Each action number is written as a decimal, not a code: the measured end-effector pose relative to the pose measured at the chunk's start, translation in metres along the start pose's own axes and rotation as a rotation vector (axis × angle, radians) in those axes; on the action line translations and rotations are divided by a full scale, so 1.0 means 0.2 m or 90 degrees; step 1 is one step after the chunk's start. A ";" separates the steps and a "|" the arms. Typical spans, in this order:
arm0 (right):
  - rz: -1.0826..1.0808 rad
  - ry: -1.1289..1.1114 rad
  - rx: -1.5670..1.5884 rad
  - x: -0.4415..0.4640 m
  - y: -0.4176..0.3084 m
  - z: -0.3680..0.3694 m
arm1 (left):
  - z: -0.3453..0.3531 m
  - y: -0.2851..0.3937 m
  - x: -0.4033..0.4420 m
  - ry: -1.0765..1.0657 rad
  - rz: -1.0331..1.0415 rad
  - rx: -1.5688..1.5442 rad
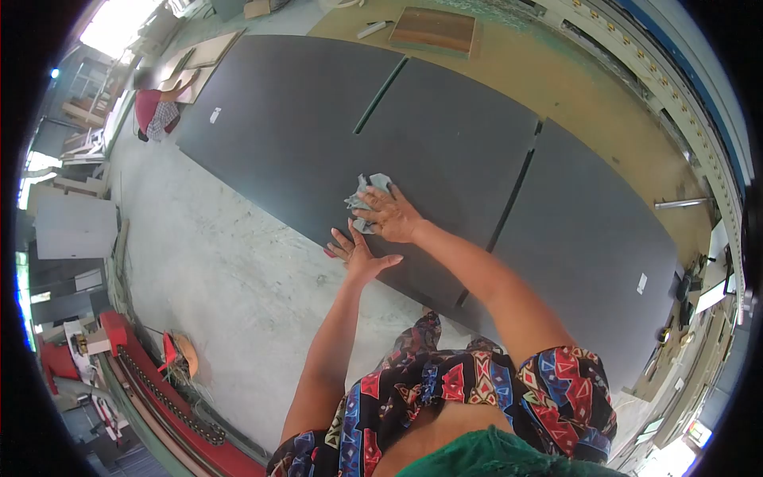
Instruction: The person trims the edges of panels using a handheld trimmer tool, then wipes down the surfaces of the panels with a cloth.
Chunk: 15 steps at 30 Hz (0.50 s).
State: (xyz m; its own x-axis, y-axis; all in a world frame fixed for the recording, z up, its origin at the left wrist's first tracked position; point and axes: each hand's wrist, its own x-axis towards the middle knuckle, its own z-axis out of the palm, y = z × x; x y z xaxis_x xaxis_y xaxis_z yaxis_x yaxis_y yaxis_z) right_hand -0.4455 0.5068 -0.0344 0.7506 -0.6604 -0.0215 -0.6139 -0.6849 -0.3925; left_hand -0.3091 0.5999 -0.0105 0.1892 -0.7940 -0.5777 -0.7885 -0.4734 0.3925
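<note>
A large dark grey panel [294,103] lies flat before me, with narrow slots cut across it and small white labels near its ends. My right hand [393,218] presses a crumpled light grey rag [379,182] onto the panel's surface, fingers over the cloth. Beside it, my left hand [359,259] rests with spread fingers at the panel's near edge and holds nothing. Something small and red shows by its outer fingertips, too small to make out.
A brown board [433,31] lies on the tan table [548,87] beyond the panel. A person [151,111] bends over boards at far left. Red machinery [151,381] stands at lower left. A long machine beam [636,60] runs along the upper right.
</note>
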 end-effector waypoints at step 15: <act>0.603 0.201 -0.088 -1.01 0.97 -0.05 | 0.39 0.18 -0.02 -0.002 -0.034 0.023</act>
State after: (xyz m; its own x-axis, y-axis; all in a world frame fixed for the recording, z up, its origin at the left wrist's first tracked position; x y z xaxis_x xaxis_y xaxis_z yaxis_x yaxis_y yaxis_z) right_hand -0.7183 0.5035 -0.0969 -0.1473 -0.9889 -0.0174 -0.9621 0.1473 -0.2295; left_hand -0.3838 0.6156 -0.0487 0.2299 -0.7664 -0.5998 -0.7978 -0.5014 0.3348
